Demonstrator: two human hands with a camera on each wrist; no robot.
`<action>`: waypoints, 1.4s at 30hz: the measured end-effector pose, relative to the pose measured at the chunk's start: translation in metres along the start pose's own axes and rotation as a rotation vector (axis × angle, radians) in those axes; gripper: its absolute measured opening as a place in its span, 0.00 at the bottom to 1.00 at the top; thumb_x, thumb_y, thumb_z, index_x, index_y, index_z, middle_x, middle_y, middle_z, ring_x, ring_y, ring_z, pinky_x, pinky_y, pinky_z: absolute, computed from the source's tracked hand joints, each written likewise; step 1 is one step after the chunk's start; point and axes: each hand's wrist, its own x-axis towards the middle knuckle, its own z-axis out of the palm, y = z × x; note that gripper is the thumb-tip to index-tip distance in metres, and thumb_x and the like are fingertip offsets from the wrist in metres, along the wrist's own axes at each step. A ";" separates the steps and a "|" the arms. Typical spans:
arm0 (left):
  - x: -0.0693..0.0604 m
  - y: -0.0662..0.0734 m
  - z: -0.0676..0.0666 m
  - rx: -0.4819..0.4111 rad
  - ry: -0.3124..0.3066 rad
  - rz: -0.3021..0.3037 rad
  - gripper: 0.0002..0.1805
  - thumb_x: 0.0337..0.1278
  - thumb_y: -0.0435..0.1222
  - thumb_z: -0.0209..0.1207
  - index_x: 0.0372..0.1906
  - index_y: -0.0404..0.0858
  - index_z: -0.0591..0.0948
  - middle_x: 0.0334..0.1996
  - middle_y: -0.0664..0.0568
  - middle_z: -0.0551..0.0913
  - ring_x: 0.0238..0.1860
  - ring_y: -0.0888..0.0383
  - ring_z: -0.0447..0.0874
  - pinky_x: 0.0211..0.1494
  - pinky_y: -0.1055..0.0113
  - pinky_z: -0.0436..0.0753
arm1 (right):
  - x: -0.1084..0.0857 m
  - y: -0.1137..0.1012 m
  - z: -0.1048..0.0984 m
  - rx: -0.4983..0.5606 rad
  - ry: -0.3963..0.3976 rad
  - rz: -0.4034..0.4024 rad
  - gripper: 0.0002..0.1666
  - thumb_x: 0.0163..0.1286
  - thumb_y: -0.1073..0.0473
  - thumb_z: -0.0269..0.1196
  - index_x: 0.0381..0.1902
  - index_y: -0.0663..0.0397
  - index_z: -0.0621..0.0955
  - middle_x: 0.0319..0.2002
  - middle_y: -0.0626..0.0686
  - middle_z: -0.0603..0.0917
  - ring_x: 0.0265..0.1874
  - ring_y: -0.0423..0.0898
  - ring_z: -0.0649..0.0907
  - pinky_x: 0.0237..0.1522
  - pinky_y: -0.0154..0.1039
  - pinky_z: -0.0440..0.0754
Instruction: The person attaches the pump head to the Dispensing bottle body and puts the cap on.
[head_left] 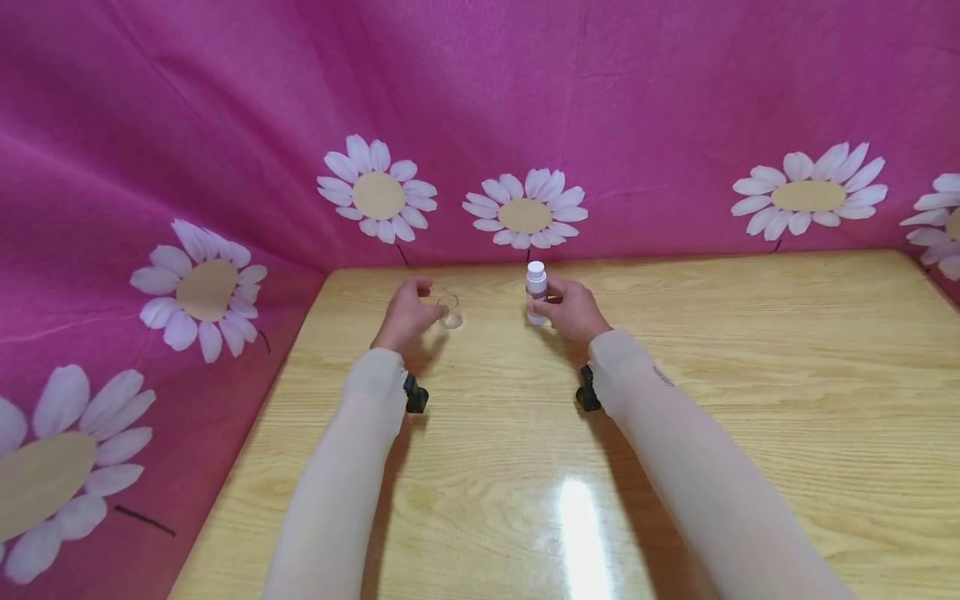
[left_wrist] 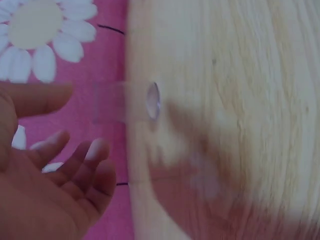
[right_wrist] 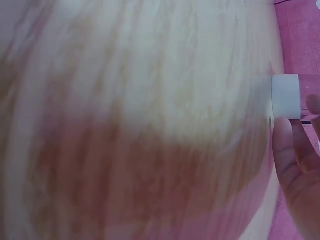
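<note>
A small clear cylinder [head_left: 453, 320], like a cap or cup, stands upright on the table. Beside it is my left hand [head_left: 408, 315], thumb and fingers spread apart; the left wrist view shows a gap between this hand [left_wrist: 60, 165] and the see-through cylinder [left_wrist: 153, 101]. My right hand [head_left: 576, 310] grips a small bottle [head_left: 536, 283] with a white top and a clear middle, thumb on the near side. In the right wrist view the bottle's white base [right_wrist: 286, 97] shows above the fingertips [right_wrist: 283, 131], and the rest is cut off by the frame edge.
Both hands work near the back edge of a wooden table [head_left: 487, 433]. A pink cloth [head_left: 637, 108] with white daisies hangs behind it and down the left side. Dark wrist cameras [head_left: 416, 394] sit on the inner side of each forearm.
</note>
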 end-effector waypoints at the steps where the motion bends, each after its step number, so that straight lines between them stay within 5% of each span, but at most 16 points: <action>1: 0.002 -0.001 0.001 0.027 -0.023 0.001 0.35 0.61 0.34 0.62 0.71 0.34 0.64 0.70 0.38 0.67 0.70 0.43 0.67 0.73 0.51 0.68 | 0.000 0.000 0.000 0.000 -0.001 -0.002 0.26 0.72 0.57 0.62 0.66 0.54 0.75 0.62 0.60 0.79 0.62 0.58 0.79 0.60 0.51 0.80; 5: 0.009 -0.003 0.002 0.092 -0.080 0.003 0.39 0.58 0.34 0.63 0.73 0.34 0.61 0.72 0.39 0.65 0.70 0.43 0.66 0.74 0.51 0.67 | 0.000 -0.001 0.000 -0.001 0.001 -0.010 0.26 0.72 0.57 0.62 0.67 0.54 0.74 0.63 0.61 0.78 0.62 0.59 0.79 0.62 0.52 0.79; 15: 0.019 -0.010 0.003 0.075 -0.111 -0.078 0.38 0.58 0.34 0.64 0.72 0.35 0.63 0.67 0.39 0.71 0.67 0.44 0.70 0.72 0.53 0.70 | 0.001 -0.001 -0.001 -0.014 -0.014 0.022 0.29 0.72 0.56 0.62 0.70 0.51 0.72 0.66 0.61 0.76 0.63 0.59 0.78 0.60 0.51 0.80; 28: 0.021 -0.015 0.011 0.137 -0.132 -0.108 0.35 0.59 0.35 0.64 0.70 0.34 0.66 0.63 0.41 0.74 0.61 0.47 0.73 0.69 0.54 0.72 | -0.004 0.003 0.000 -0.041 -0.020 0.027 0.27 0.72 0.56 0.62 0.68 0.52 0.74 0.65 0.59 0.77 0.61 0.58 0.78 0.65 0.53 0.76; 36: 0.025 -0.018 0.014 0.037 -0.147 -0.102 0.31 0.62 0.38 0.64 0.69 0.39 0.70 0.61 0.44 0.75 0.62 0.48 0.72 0.71 0.53 0.70 | -0.001 -0.001 0.000 -0.048 -0.003 -0.038 0.25 0.72 0.58 0.62 0.64 0.55 0.76 0.62 0.61 0.80 0.60 0.58 0.79 0.64 0.52 0.77; 42: 0.023 -0.021 0.020 0.063 -0.107 -0.044 0.23 0.65 0.39 0.61 0.64 0.39 0.75 0.60 0.43 0.78 0.61 0.48 0.75 0.68 0.54 0.73 | -0.001 0.001 0.000 -0.038 -0.005 -0.033 0.25 0.72 0.57 0.62 0.65 0.54 0.76 0.63 0.60 0.79 0.61 0.58 0.78 0.64 0.53 0.77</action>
